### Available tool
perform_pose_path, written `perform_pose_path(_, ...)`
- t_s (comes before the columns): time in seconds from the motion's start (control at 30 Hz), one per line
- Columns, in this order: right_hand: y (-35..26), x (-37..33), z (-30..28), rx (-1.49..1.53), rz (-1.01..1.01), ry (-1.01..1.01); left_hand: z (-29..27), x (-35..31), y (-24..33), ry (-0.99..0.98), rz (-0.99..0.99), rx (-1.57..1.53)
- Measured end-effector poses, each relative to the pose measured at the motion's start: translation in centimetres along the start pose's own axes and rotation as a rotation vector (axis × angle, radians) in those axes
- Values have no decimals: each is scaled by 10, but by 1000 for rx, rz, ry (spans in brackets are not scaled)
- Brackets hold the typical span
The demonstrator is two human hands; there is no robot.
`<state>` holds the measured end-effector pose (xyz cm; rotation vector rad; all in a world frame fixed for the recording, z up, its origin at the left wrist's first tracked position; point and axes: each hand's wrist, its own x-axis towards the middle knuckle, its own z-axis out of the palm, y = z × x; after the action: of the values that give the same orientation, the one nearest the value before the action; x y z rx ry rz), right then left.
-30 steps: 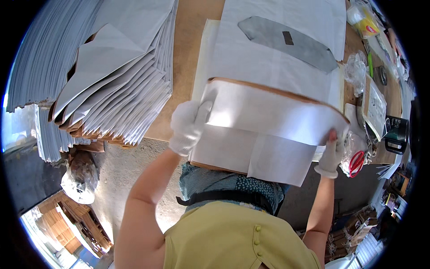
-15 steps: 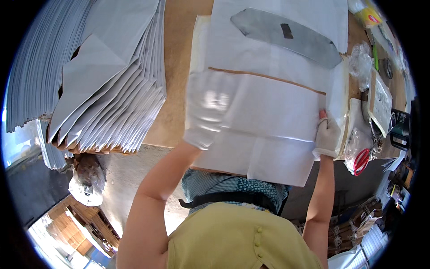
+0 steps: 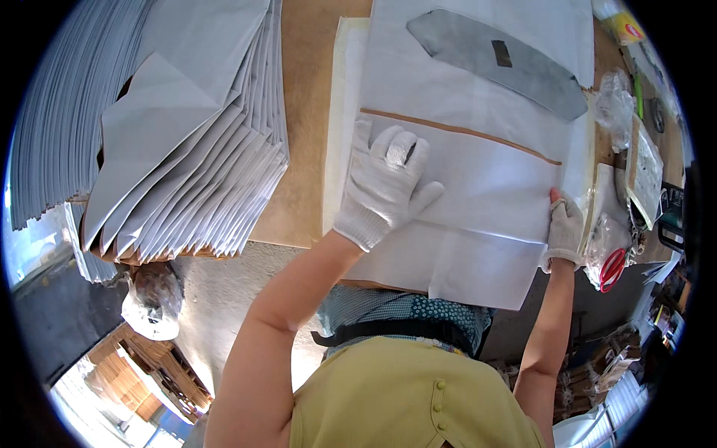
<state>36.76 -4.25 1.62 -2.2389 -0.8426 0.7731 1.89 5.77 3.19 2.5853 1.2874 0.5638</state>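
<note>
A large white paper sack [image 3: 478, 216] lies before me, its near part folded over so that a brown edge runs across it. My left hand [image 3: 385, 175], in a white knit glove, lies flat on the sack's left side with its fingers and thumb spread. At the right edge my right hand [image 3: 564, 228], also gloved, pinches the sack's side; a bare reddish fingertip pokes out of the glove. Beyond the fold rests a grey flat template [image 3: 497, 63] with pointed ends and a dark patch in its middle. The sack's near end overhangs the table edge towards my lap.
On the left stand a fanned stack of white folded paper sacks [image 3: 194, 164] and a taller pile [image 3: 71, 104]. Along the right edge are clear plastic bags [image 3: 614, 112], red-handled scissors [image 3: 612, 269] and a dark box-like thing [image 3: 671, 216]. A plastic bag [image 3: 153, 302] hangs below the table.
My left hand, blurred before, now lies clearly spread on the sack, slightly farther right in the picture. The whole view has shifted a little; my right hand keeps its place at the sack's edge.
</note>
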Motion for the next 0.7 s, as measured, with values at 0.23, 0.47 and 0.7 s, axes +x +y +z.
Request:
perform_pose_path(0.23,-5,16,-14,65,186,-123,7,-3,-3,69,5,6)
perform_pose_path(0.47,-85,-39,75,-473,-831,267,4,9,3,-38,-59,-14)
perform_pose_path(0.7,-86,-62,117,-314,-933,93,10,3,5,49,4,114)
